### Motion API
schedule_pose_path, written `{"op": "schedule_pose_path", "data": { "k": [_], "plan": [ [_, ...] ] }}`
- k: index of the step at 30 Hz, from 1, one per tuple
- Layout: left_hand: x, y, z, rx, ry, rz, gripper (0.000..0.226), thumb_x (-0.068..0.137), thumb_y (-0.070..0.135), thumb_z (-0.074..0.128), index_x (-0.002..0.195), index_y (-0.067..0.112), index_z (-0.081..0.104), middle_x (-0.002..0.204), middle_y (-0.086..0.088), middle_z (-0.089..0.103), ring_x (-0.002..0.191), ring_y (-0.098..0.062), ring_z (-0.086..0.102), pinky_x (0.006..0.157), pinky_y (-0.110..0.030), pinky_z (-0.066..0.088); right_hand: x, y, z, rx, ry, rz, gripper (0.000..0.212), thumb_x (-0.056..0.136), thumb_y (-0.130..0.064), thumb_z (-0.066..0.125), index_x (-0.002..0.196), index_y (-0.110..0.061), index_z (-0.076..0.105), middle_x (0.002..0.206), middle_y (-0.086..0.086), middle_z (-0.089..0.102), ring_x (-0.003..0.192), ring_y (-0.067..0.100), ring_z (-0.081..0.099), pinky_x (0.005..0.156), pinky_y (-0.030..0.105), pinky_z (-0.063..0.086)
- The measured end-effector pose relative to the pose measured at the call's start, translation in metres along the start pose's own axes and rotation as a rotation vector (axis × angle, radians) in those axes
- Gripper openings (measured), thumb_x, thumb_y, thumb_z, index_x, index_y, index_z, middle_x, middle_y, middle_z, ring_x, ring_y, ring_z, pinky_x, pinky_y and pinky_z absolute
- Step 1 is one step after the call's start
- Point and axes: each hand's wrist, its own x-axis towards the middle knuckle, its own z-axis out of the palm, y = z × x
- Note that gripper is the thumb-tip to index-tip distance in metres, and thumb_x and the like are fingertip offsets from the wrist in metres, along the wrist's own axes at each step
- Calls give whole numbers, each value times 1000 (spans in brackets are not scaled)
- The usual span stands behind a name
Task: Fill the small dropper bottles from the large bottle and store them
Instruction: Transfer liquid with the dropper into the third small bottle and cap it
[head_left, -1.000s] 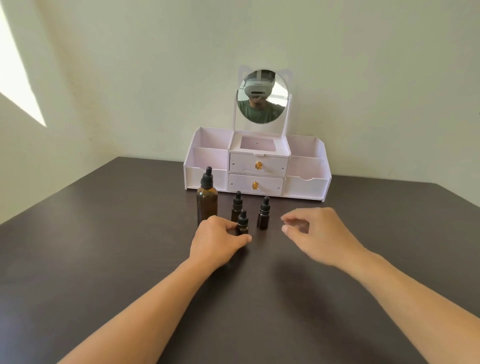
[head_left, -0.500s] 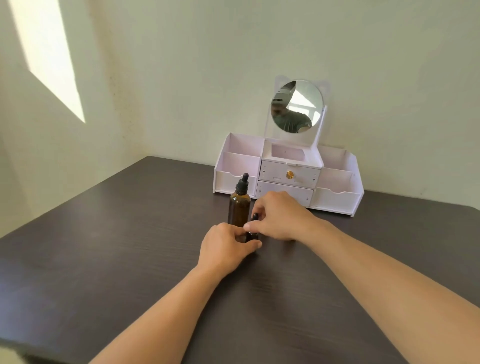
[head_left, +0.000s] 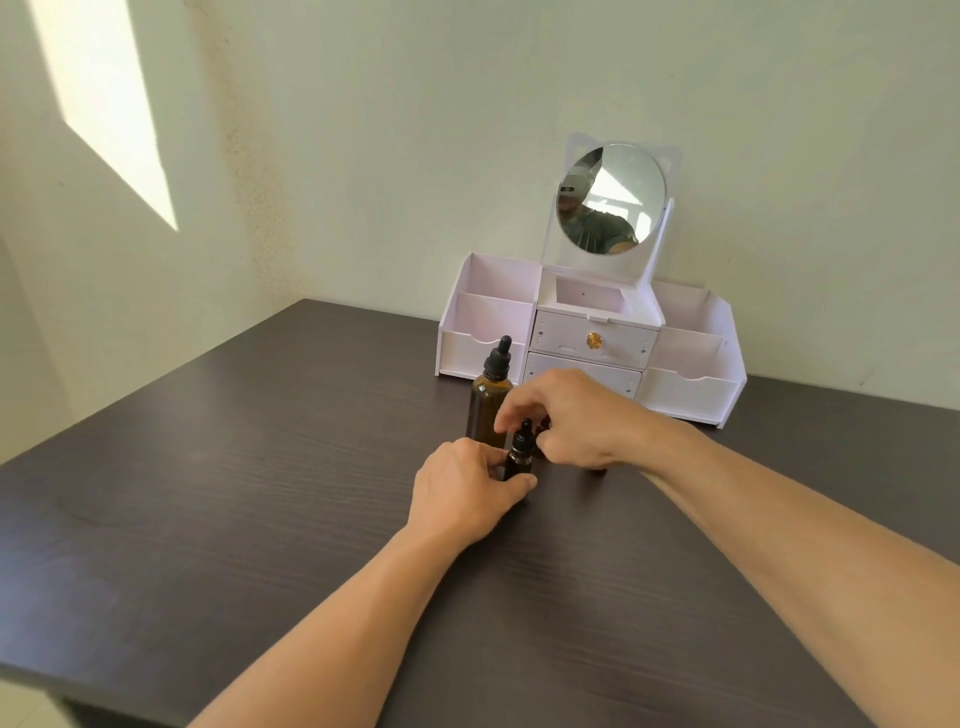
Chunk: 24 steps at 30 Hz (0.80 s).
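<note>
— What's the left hand (head_left: 470, 491) got?
— A small amber glass dropper bottle (head_left: 519, 457), gripped upright on the dark wood-grain table (head_left: 260, 467).
— The right hand (head_left: 566, 421)?
— Fingers curled over its black cap; contact unclear. The large bottle (head_left: 489, 397) stands just behind.

dark table (head_left: 218, 499), large bottle (head_left: 488, 405), organizer (head_left: 691, 384)

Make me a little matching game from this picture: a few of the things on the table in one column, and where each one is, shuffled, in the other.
Things:
1. large bottle
2. small dropper bottle
3. round mirror
4. gold knob

Places:
A. on the upper drawer's front
B. gripped at its base by the left hand
C. on top of the white organizer
D. standing on the table in front of the organizer's left end

Pairs: 1-D, 2-B, 3-C, 4-A
</note>
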Motion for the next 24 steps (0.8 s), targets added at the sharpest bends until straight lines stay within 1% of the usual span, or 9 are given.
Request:
{"op": "schedule_pose_path", "data": {
  "k": [3, 5, 8, 10, 12, 15, 18, 21, 24],
  "plan": [
    [0, 0, -1, -15, -6, 2, 30, 81, 51, 69, 64, 31, 55, 55, 12, 50, 53, -7, 48, 50, -22, 33, 3, 3, 2, 53, 120, 49, 15, 74, -23, 69, 88, -29, 68, 83, -12, 65, 85, 12, 61, 82, 36, 52],
    [0, -1, 0, -19, -14, 0, 26, 81, 52, 68, 66, 32, 60, 56, 11, 52, 55, -7, 50, 52, -23, 36, 3, 2, 5, 0, 159, 73, 12, 79, -38, 69, 78, -27, 65, 74, -11, 60, 78, 14, 59, 74, 34, 49],
    [1, -2, 1, -20, -13, 6, 29, 81, 51, 69, 62, 32, 57, 56, 11, 53, 55, -7, 51, 55, -25, 42, 1, -3, 4, -26, 133, 41, 10, 84, -23, 67, 76, -27, 63, 69, -13, 53, 74, 12, 55, 69, 31, 45],
    [1, -1, 1, -15, -1, 4, 35, 80, 51, 69, 57, 31, 52, 54, 11, 51, 54, -7, 49, 54, -25, 40, -1, -4, -1, -14, 95, 14, 21, 82, -5, 63, 80, -25, 68, 65, -16, 49, 69, 4, 50, 71, 29, 47],
    [0, -1, 0, -19, -2, -4, 33, 80, 51, 69, 60, 30, 54, 54, 12, 49, 54, -7, 47, 54, -24, 37, -1, -5, -5, -6, 78, -2, 32, 77, 4, 58, 83, -25, 70, 63, -17, 49, 65, 0, 48, 73, 29, 50],
    [-1, -1, 0, -23, -12, -8, 32, 81, 51, 69, 62, 31, 54, 54, 12, 48, 54, -7, 47, 55, -25, 38, 2, -3, -4, 23, 126, 7, 21, 74, -12, 66, 84, -31, 66, 80, -13, 60, 79, 8, 58, 78, 35, 54],
    [0, 0, 0, -18, -10, -7, 38, 81, 51, 69, 55, 31, 50, 52, 10, 48, 52, -8, 46, 54, -26, 39, 3, 0, -1, -25, 149, 43, 9, 80, -32, 70, 78, -29, 62, 83, -7, 61, 83, 16, 59, 76, 35, 52],
    [0, -2, 1, -36, -12, -1, 26, 80, 52, 68, 65, 32, 62, 52, 9, 50, 53, -8, 48, 55, -27, 42, 1, -1, 0, -68, 151, 28, 5, 84, -20, 69, 85, -25, 67, 89, -2, 65, 86, 18, 61, 79, 39, 53],
    [0, -2, 2, -40, 13, 2, 28, 80, 52, 68, 77, 24, 71, 53, 9, 48, 53, -8, 46, 54, -25, 37, 0, -2, -1, -68, 167, -23, 25, 81, -1, 64, 88, -25, 68, 93, -2, 67, 86, 15, 62, 79, 40, 55]
  ]
}}
